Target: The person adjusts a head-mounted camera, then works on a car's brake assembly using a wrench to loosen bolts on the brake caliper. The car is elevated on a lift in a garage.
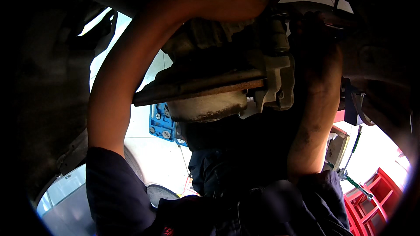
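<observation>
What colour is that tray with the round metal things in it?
The tray is blue. It shows best in the head view.

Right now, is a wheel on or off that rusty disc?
Off. The brake disc is bare: its raised centre shows, with no wheel covering it.

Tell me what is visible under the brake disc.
Its hat section and, on the floor, a blue tool case. The brake disc covers part of the case; that part cannot be seen.

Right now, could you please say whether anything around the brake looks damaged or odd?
The brake disc has a rust-brown edge, standing out from its greyer metal; the pale hub below is darkly speckled.
</observation>
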Demonstrator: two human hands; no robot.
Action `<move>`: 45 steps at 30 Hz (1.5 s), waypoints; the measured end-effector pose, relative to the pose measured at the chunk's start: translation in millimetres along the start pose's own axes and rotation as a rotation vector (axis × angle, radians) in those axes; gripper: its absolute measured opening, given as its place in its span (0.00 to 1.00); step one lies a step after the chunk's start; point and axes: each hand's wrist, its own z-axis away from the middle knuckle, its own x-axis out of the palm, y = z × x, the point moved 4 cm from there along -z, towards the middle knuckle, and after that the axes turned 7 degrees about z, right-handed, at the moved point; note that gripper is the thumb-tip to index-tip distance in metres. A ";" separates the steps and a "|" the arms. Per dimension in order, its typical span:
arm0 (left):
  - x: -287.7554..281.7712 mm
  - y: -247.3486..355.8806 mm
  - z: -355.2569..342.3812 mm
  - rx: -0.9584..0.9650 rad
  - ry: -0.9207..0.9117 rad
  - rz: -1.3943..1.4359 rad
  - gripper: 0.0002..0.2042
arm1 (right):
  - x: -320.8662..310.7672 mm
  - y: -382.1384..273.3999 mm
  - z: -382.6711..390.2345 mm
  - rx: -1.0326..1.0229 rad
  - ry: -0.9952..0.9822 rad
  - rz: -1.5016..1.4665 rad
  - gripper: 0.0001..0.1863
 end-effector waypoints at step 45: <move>-2.8 -2.0 11.0 0.192 0.009 -0.024 0.13 | 11.8 13.5 -10.1 0.027 0.182 -0.039 0.09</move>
